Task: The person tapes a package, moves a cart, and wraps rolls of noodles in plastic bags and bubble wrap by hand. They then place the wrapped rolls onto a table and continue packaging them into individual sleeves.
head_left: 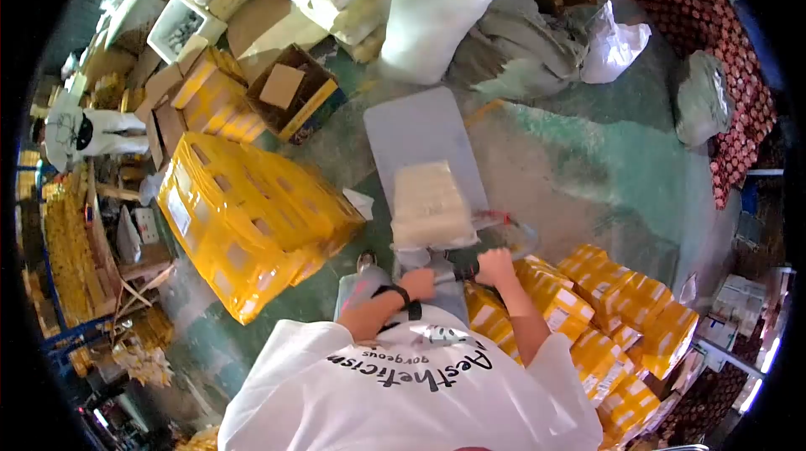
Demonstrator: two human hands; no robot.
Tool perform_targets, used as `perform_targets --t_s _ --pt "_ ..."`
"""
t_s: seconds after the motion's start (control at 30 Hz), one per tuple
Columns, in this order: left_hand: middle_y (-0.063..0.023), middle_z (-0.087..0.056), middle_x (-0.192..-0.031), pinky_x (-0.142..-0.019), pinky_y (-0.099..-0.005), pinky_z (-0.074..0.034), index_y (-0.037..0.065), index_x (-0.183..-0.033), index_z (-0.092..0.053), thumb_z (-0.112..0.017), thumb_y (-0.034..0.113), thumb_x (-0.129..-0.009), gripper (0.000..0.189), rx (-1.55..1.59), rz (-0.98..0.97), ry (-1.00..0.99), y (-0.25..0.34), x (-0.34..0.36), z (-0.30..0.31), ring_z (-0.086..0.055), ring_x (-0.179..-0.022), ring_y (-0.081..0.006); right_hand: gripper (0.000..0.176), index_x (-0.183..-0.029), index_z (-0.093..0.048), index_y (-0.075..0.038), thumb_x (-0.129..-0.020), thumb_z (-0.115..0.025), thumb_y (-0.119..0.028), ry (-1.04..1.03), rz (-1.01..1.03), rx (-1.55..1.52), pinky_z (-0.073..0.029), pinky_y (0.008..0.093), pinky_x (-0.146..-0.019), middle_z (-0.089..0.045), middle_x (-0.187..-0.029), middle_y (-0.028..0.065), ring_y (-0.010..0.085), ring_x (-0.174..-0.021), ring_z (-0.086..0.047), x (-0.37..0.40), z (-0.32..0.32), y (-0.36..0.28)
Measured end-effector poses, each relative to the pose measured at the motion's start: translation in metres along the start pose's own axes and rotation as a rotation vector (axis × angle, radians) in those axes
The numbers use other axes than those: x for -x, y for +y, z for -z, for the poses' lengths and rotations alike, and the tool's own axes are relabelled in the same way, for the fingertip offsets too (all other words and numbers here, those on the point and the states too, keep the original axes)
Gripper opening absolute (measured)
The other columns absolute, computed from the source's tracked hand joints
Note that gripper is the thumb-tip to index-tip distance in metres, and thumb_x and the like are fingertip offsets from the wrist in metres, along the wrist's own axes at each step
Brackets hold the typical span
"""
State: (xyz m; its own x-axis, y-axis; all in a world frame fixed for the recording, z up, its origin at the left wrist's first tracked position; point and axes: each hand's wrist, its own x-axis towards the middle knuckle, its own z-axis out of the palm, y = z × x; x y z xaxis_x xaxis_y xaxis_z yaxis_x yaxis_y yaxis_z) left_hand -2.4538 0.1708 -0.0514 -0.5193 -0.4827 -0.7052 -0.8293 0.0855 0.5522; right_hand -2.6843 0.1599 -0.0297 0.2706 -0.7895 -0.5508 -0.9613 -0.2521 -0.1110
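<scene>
A flat grey platform cart [409,128] stands in front of me, and a stack of cream-white packs [432,203] in clear wrap sits on its near end. Between my hands a dark bar, the cart handle [463,271], shows in part. My right hand [495,268] is closed in a fist at its right end. Further left, my left hand [417,283] is closed on the same bar, with its fingers partly hidden. A dark band is around my left wrist. Beside the packs, a thin red and clear strip [504,218] hangs off to the right.
Left of the cart stands a large yellow-wrapped bundle [252,216]. Yellow-taped parcels [604,308] are piled close on my right. An open carton [306,102], white sacks [437,14] and grey sacks [520,48] lie ahead. A person [109,132] is at far left.
</scene>
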Motion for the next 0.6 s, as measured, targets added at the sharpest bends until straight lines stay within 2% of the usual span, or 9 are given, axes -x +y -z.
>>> perform_targets --t_s 0.07,0.1,0.17,0.23,0.3,0.4,0.43,0.53,0.6 --pt "-0.0213 -0.065 -0.086 -0.076 -0.0477 -0.051 0.001 -0.09 -0.065 -0.056 0.017 -0.07 0.028 -0.039 -0.074 0.007 -0.018 0.009 -0.012 -0.064 -0.081 -0.0382 0.028 -0.073 -0.07 -0.011 -0.058 -0.068 -0.035 0.001 -0.07 -0.024 -0.049 0.0404 -0.068 -0.066 -0.075 0.0136 0.0299 -0.075 -0.065 0.016 -0.019 -0.019" --pt "-0.0212 -0.065 -0.085 -0.076 -0.0478 -0.051 0.001 -0.089 -0.065 -0.056 0.018 -0.07 0.027 -0.075 -0.077 -0.016 -0.026 0.011 -0.01 -0.064 -0.081 -0.0379 0.032 -0.077 -0.07 -0.01 -0.058 -0.067 -0.036 -0.121 -0.148 -0.059 -0.049 0.0402 -0.07 -0.067 -0.079 0.0139 0.0294 -0.079 -0.065 0.023 -0.015 -0.036" --pt "-0.0209 -0.065 -0.085 -0.075 -0.0477 -0.051 0.001 -0.087 -0.065 -0.057 0.019 -0.07 0.026 -0.134 -0.119 0.014 -0.042 0.015 0.009 -0.065 -0.081 -0.0369 0.033 -0.08 -0.07 -0.01 -0.058 -0.067 -0.036 -0.212 -0.216 -0.125 -0.049 0.0403 -0.07 -0.066 -0.079 0.0141 0.0293 -0.079 -0.065 0.028 -0.018 -0.062" --pt "-0.0196 -0.066 -0.082 -0.074 -0.0475 -0.051 0.003 -0.083 -0.066 -0.059 0.021 -0.07 0.024 -0.246 -0.149 -0.08 -0.063 0.029 0.011 -0.065 -0.08 -0.0354 0.032 -0.08 -0.069 -0.011 -0.058 -0.067 -0.035 -0.161 -0.333 -0.155 -0.049 0.0404 -0.068 -0.066 -0.079 0.0142 0.0291 -0.077 -0.064 0.035 -0.039 -0.093" --pt "-0.0167 -0.067 -0.081 -0.068 -0.0441 -0.053 0.004 -0.078 -0.066 -0.061 0.022 -0.069 0.02 -0.351 -0.255 -0.006 -0.078 0.041 0.032 -0.066 -0.075 -0.0333 0.03 -0.078 -0.069 -0.012 -0.059 -0.066 -0.035 -0.091 -0.446 -0.183 -0.049 0.0407 -0.067 -0.065 -0.078 0.0146 0.0297 -0.076 -0.064 0.038 -0.039 -0.13" --pt "-0.0156 -0.067 -0.081 -0.069 -0.0415 -0.053 0.006 -0.077 -0.07 -0.064 0.021 -0.066 0.019 -0.46 -0.257 0.018 -0.102 0.035 0.045 -0.066 -0.076 -0.0306 0.031 -0.075 -0.067 -0.009 -0.062 -0.065 -0.036 0.094 -0.524 -0.305 -0.05 0.0421 -0.065 -0.064 -0.073 0.016 0.0329 -0.072 -0.063 0.036 -0.058 -0.174" --pt "-0.0156 -0.066 -0.076 -0.06 -0.0411 -0.052 0.006 -0.071 -0.067 -0.059 0.019 -0.065 0.017 -0.508 -0.371 0.122 -0.106 0.044 0.057 -0.066 -0.071 -0.0309 0.032 -0.076 -0.068 -0.008 -0.062 -0.064 -0.036 0.146 -0.543 -0.315 -0.05 0.0421 -0.065 -0.063 -0.072 0.0168 0.0337 -0.072 -0.063 0.033 -0.064 -0.186" --pt "-0.0155 -0.066 -0.081 -0.071 -0.0415 -0.051 0.006 -0.076 -0.069 -0.062 0.02 -0.065 0.019 -0.592 -0.364 0.062 -0.12 0.043 0.068 -0.065 -0.079 -0.0315 0.032 -0.078 -0.069 -0.008 -0.064 -0.06 -0.035 0.113 -0.635 -0.382 -0.051 0.0418 -0.067 -0.064 -0.074 0.0178 0.0333 -0.073 -0.064 0.028 -0.067 -0.22" --pt "-0.0158 -0.066 -0.085 -0.072 -0.0419 -0.05 0.006 -0.079 -0.069 -0.06 0.02 -0.066 0.02 -0.647 -0.367 0.041 -0.129 0.047 0.068 -0.064 -0.083 -0.0319 0.033 -0.079 -0.069 -0.007 -0.065 -0.058 -0.034 0.093 -0.645 -0.359 -0.051 0.0427 -0.068 -0.065 -0.082 0.0184 0.0329 -0.078 -0.064 0.03 -0.076 -0.238"
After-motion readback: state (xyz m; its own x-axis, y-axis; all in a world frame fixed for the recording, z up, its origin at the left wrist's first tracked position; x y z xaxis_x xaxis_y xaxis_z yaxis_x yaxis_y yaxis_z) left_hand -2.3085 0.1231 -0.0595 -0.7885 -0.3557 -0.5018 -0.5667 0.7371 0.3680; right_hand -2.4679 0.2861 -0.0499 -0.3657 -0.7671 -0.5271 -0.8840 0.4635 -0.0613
